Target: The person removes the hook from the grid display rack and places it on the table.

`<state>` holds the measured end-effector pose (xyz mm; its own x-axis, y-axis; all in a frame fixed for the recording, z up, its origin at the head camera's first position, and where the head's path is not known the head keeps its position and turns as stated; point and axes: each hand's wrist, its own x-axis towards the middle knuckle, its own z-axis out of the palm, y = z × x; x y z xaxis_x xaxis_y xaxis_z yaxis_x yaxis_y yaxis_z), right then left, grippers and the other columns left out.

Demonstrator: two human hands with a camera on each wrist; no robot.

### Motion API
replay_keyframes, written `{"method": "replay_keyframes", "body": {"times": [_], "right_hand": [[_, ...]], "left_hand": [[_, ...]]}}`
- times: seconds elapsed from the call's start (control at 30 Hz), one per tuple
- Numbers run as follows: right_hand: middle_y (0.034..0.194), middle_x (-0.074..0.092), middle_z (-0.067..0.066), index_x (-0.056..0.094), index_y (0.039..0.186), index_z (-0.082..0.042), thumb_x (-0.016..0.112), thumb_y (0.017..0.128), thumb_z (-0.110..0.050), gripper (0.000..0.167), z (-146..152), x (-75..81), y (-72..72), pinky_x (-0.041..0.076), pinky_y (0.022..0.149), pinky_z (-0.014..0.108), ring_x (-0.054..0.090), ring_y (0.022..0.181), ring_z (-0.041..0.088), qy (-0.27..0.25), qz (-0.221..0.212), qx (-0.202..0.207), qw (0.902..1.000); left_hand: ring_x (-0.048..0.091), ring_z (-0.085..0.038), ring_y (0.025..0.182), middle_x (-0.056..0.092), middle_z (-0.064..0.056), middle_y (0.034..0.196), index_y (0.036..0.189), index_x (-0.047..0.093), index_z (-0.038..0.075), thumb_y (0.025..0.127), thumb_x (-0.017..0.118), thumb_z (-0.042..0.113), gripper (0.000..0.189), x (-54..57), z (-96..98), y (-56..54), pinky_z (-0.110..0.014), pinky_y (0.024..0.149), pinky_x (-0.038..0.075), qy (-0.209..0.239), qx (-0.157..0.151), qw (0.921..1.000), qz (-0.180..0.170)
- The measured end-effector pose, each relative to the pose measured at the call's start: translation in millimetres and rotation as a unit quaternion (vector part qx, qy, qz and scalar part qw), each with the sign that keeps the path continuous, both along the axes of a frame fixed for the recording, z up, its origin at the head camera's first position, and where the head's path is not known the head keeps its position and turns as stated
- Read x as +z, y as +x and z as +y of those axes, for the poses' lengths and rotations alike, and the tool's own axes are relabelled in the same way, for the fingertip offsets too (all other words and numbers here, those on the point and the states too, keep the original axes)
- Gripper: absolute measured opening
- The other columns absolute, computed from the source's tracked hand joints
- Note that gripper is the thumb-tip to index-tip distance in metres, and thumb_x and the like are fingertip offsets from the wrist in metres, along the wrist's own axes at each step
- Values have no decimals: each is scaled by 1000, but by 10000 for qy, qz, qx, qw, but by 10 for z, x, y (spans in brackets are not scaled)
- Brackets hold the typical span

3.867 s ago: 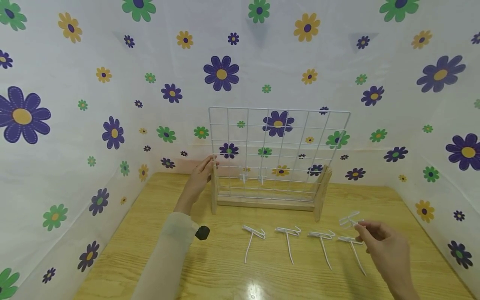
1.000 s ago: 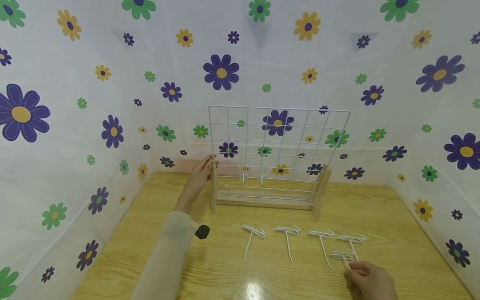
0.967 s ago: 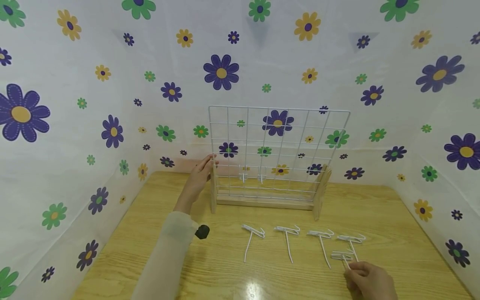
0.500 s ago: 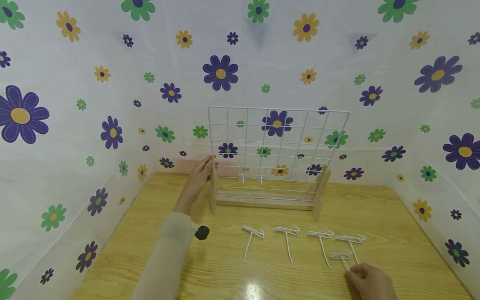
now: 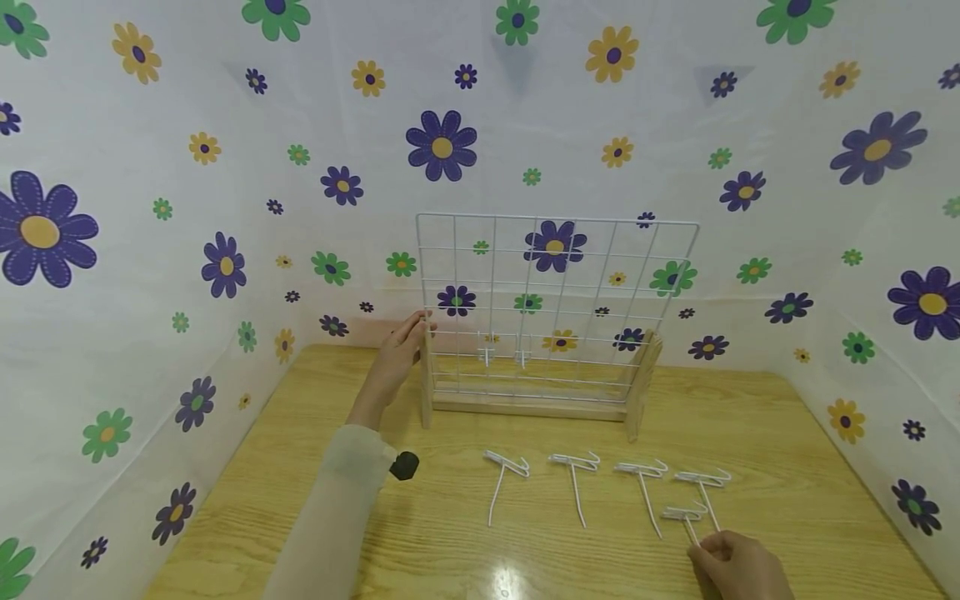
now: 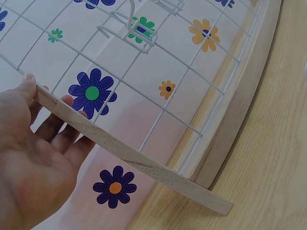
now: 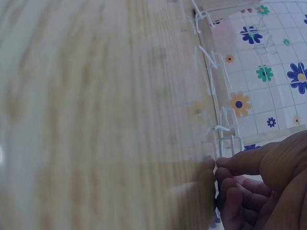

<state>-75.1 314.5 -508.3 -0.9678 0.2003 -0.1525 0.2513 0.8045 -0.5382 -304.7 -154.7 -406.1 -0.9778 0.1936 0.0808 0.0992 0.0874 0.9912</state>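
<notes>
In the head view my left hand [image 5: 393, 358] holds the left wooden upright of a white wire grid rack [image 5: 557, 220]. The left wrist view shows the thumb on one side of that upright [image 6: 120, 148] and fingers curled behind it. At the front right, my right hand [image 5: 741, 568] pinches the prong of a white wire display hook [image 5: 684, 513], low at the tabletop. Just behind this hook lies another hook [image 5: 702, 478]. In the right wrist view, the thumb and forefinger [image 7: 240, 162] meet at the wire; the other fingers are curled.
Three more hooks, a left one [image 5: 504, 465], a middle one [image 5: 574, 460] and a right one [image 5: 642, 470], lie in a row before the rack's wooden base [image 5: 528, 407]. Two hooks hang on the grid, including one [image 5: 522, 358]. Flower-printed cloth [image 5: 315, 242] surrounds the table [image 5: 300, 517].
Since the earliest frame, my right hand has lowered the hook from above the row's right end to the tabletop in front of it. Lately it has shifted only slightly. My left hand stays put.
</notes>
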Motion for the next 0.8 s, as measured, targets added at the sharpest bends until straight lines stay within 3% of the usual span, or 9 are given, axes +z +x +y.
{"method": "replay_keyframes", "body": {"times": [0.27, 0.8], "right_hand": [[76, 69, -3, 71, 92, 1, 74, 93, -25, 26, 3, 22, -10, 56, 62, 40, 66, 70, 19, 7, -180, 1, 9998], [75, 69, -2, 72, 90, 1, 74, 92, -22, 23, -2, 21, -12, 54, 60, 38, 65, 69, 19, -5, -126, -51, 9999]], "left_hand": [[36, -29, 150, 48, -10, 157, 163, 34, 21, 112, 39, 45, 57, -273, -40, -202, -49, 121, 33, -88, 71, 9996, 252], [36, -30, 150, 49, -12, 156, 162, 37, 21, 112, 40, 45, 56, -252, -33, -181, -48, 121, 34, -52, 53, 9995, 322]]}}
